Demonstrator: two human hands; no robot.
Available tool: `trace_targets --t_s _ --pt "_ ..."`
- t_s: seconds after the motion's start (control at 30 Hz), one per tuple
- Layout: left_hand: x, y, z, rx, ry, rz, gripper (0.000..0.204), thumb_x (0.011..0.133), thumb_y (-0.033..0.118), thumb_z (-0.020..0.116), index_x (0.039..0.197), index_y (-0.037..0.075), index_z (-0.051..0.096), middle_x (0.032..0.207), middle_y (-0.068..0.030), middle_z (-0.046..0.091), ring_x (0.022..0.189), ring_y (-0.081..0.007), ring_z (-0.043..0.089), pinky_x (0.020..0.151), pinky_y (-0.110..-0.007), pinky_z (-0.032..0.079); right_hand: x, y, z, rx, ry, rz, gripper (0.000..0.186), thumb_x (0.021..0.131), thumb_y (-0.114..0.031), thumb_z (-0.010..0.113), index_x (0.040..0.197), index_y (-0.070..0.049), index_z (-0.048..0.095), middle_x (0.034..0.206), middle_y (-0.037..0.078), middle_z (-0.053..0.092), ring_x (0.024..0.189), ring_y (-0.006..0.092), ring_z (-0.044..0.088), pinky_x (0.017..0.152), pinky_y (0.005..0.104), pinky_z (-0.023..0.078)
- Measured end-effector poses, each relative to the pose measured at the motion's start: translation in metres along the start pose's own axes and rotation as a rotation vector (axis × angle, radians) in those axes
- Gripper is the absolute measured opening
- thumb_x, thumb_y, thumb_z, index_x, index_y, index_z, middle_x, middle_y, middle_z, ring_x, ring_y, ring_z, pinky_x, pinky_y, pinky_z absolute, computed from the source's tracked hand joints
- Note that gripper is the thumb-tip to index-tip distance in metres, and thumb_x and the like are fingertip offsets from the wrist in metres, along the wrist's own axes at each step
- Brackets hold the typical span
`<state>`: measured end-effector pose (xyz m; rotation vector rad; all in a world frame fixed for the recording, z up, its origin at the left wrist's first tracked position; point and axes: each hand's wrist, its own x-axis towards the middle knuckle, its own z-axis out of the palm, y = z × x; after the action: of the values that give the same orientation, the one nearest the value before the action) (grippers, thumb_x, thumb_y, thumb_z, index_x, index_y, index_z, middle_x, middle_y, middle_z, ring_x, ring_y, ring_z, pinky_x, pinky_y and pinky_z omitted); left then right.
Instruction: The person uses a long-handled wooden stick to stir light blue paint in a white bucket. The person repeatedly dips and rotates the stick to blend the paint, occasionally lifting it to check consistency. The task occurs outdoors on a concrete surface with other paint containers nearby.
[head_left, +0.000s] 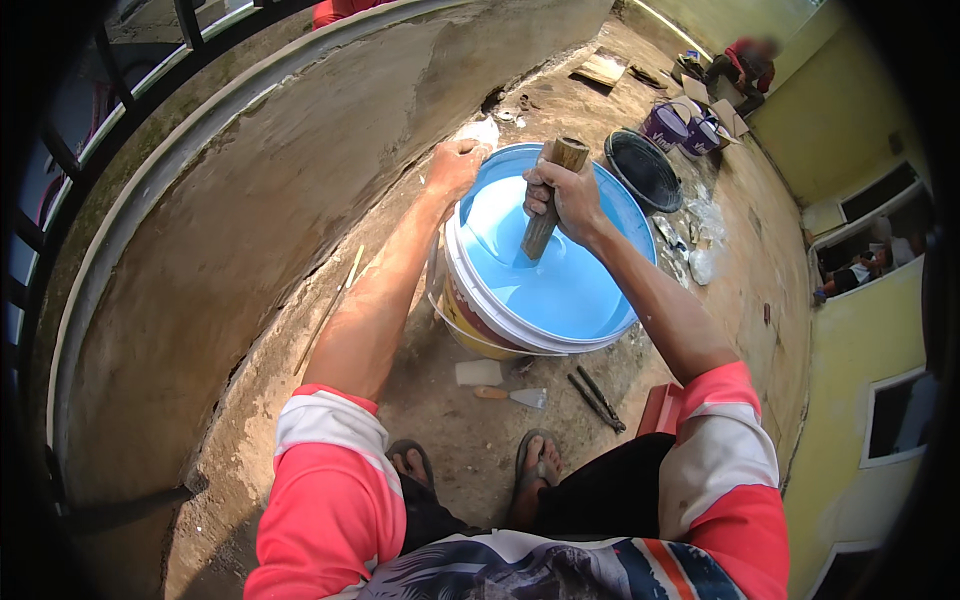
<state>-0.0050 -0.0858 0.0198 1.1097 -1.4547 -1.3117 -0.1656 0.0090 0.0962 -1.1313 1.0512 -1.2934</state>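
Note:
A large white-rimmed bucket (470, 310) stands on the ground in front of me, holding light blue paint (575, 297). My right hand (570, 195) is wrapped round a thick wooden stick (541, 238), tilted, its lower end sunk in the paint. Pale smears mark the fingers. At the bucket's far left rim my left hand (455, 168) is closed on the edge; its fingertips are partly hidden. Just beyond it lies a crumpled white piece (481, 132), perhaps plastic. The bucket's wire handle (490, 340) hangs down on the near side.
Near my feet lie a putty knife (510, 396), a white block (478, 373), pincers (597, 400) and a red box (660, 408). A black tub (643, 170), purple buckets (664, 127) and clear plastic (705, 225) are beyond. A low wall (250, 190) runs left; a person (742, 75) sits far off.

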Motion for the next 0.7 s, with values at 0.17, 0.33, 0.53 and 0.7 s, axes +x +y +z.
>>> trace_targets --t_s 0.17,0.33,0.53,0.7 --pt "0.004 -0.003 0.005 0.031 0.042 0.042 0.027 0.092 0.026 0.068 0.099 0.001 0.076 0.086 -0.0064 0.071 0.076 -0.0126 0.061 0.070 -0.030 0.050 0.005 -0.004 -0.049 -0.258 0.132 -0.159 0.016 0.080 0.002 0.065 0.071 -0.003 0.053 0.058 0.003 0.052 0.047 0.0103 0.051 0.042 0.0275 0.040" --pt "0.004 -0.005 0.005 0.023 0.044 0.037 0.031 0.090 0.026 0.065 0.103 0.000 0.076 0.090 -0.0133 0.075 0.080 -0.0191 0.067 0.075 -0.035 0.052 0.033 0.002 -0.047 -0.412 0.221 -0.430 0.014 0.079 0.000 0.066 0.071 -0.003 0.056 0.059 0.002 0.056 0.049 0.0106 0.054 0.043 0.0275 0.043" --pt "-0.001 -0.002 0.005 0.003 0.029 0.030 0.027 0.092 0.025 0.068 0.100 0.000 0.076 0.089 -0.0064 0.072 0.079 -0.0129 0.062 0.071 -0.029 0.050 0.024 0.013 0.004 -0.108 0.142 -0.400 0.012 0.078 0.002 0.066 0.074 -0.004 0.056 0.061 0.004 0.056 0.051 0.0115 0.053 0.047 0.0287 0.043" --pt "0.007 -0.008 0.001 0.037 0.022 0.061 0.027 0.093 0.024 0.068 0.101 -0.001 0.076 0.090 -0.0064 0.072 0.080 -0.0131 0.063 0.071 -0.029 0.051 -0.011 0.005 0.004 0.116 0.020 -0.223 0.017 0.078 0.005 0.059 0.083 -0.006 0.048 0.065 0.004 0.048 0.051 0.0120 0.044 0.050 0.0308 0.042"
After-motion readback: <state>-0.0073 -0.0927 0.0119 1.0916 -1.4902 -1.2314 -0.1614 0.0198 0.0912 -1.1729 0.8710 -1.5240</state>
